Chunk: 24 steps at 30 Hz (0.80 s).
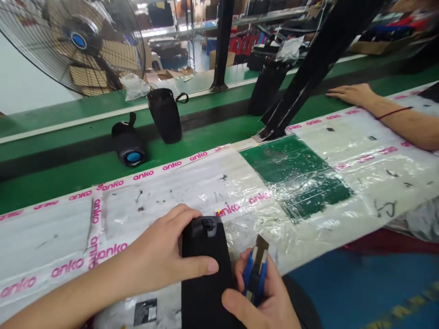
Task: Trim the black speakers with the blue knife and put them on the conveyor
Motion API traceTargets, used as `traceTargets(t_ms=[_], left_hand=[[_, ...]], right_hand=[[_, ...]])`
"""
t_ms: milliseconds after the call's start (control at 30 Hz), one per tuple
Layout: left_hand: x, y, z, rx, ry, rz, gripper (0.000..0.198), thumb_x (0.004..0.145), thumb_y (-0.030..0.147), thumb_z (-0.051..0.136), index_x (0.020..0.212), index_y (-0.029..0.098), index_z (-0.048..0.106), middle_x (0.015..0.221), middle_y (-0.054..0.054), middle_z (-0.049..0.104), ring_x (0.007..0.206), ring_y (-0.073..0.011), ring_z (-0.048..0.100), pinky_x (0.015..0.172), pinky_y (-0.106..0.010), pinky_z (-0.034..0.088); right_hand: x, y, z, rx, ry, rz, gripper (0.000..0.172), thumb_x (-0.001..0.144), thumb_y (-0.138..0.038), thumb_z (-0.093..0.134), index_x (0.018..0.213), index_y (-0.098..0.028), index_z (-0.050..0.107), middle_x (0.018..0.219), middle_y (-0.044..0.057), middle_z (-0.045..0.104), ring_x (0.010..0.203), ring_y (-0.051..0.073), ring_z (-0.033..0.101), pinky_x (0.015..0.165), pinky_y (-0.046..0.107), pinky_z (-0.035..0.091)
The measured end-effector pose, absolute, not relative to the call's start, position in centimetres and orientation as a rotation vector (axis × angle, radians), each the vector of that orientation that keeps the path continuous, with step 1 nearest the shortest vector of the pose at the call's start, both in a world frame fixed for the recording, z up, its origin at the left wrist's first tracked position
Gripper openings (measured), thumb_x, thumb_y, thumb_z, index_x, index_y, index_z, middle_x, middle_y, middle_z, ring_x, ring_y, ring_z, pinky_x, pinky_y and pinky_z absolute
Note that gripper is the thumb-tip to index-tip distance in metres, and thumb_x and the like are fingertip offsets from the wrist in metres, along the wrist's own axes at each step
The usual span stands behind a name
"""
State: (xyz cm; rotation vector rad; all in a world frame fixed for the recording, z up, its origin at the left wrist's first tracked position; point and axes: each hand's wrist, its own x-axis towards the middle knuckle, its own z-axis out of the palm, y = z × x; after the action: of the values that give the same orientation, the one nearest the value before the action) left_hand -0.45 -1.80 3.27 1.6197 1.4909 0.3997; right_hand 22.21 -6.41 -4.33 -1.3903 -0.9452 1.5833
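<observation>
My left hand (pixel 161 253) wraps its fingers over the top of a black fabric-covered speaker (pixel 204 274) that stands at the near edge of the bench. The thumb presses against the speaker's front. Right beside it, my right hand (pixel 262 299) grips a blue and black utility knife (pixel 256 269) with its blade pointing up and away. The knife is close to the speaker's right side, and I cannot tell whether it touches.
The bench (pixel 51 237) is covered in plastic film with pink "anko" tape. Two more black speakers (pixel 128 144) (pixel 165 114) sit on the green conveyor (pixel 68 173). A fan (pixel 73 43) stands far left. Another person's arm (pixel 394 114) rests at the right. Black stand legs (pixel 308 68) cross the belt.
</observation>
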Motion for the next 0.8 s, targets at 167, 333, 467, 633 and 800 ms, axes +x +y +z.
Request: traceTargets(t_ms=[167, 333, 467, 633, 800], left_hand=[[-1.6, -1.6, 3.1, 1.661, 1.463, 0.400, 0.061, 0.076, 0.062, 0.083, 0.125, 0.030, 0.066, 0.113, -0.005, 0.067, 0.094, -0.0271, 0.065, 0.076, -0.035, 0.053], [-2.4, -0.8, 2.2, 1.642, 1.336, 0.404, 0.081, 0.067, 0.058, 0.092, 0.138, 0.034, 0.061, 0.130, -0.007, 0.063, 0.117, -0.0342, 0.061, 0.102, -0.047, 0.052], [-1.8, -0.4, 1.6, 1.606, 1.306, 0.392, 0.076, 0.069, 0.059, 0.089, 0.135, 0.033, 0.062, 0.131, -0.008, 0.060, 0.121, -0.0346, 0.058, 0.106, -0.050, 0.049], [-1.4, -0.2, 1.4, 1.607, 1.263, 0.383, 0.072, 0.071, 0.061, 0.088, 0.131, 0.033, 0.062, 0.130, -0.007, 0.058, 0.120, -0.0334, 0.056, 0.104, -0.049, 0.049], [0.9, -0.1, 1.0, 1.713, 1.414, 0.461, 0.074, 0.062, 0.080, 0.082, 0.102, 0.022, 0.062, 0.106, -0.007, 0.056, 0.099, -0.0321, 0.054, 0.086, -0.048, 0.052]], right_hand=[[21.9, -6.4, -3.7, -1.415, -0.942, 1.588, 0.059, 0.061, -0.057, 0.095, 0.100, -0.027, 0.063, 0.075, -0.003, 0.061, 0.065, 0.017, 0.057, 0.060, 0.027, 0.051], [23.2, -5.9, -3.2, -1.465, -0.803, 1.524, 0.060, 0.063, -0.054, 0.095, 0.103, -0.028, 0.060, 0.073, -0.007, 0.059, 0.073, 0.017, 0.063, 0.081, 0.031, 0.055], [24.2, -5.4, -2.7, -1.457, -0.712, 1.532, 0.059, 0.063, -0.051, 0.097, 0.104, -0.029, 0.059, 0.073, -0.010, 0.058, 0.071, 0.014, 0.061, 0.093, 0.033, 0.053], [24.1, -5.8, -2.3, -1.482, -0.729, 1.512, 0.053, 0.069, -0.054, 0.093, 0.104, -0.029, 0.062, 0.075, -0.008, 0.059, 0.071, 0.014, 0.060, 0.096, 0.036, 0.052], [24.9, -6.4, -2.8, -1.467, -0.767, 1.483, 0.061, 0.070, -0.066, 0.088, 0.110, -0.028, 0.062, 0.080, -0.003, 0.061, 0.072, 0.016, 0.058, 0.074, 0.028, 0.054]])
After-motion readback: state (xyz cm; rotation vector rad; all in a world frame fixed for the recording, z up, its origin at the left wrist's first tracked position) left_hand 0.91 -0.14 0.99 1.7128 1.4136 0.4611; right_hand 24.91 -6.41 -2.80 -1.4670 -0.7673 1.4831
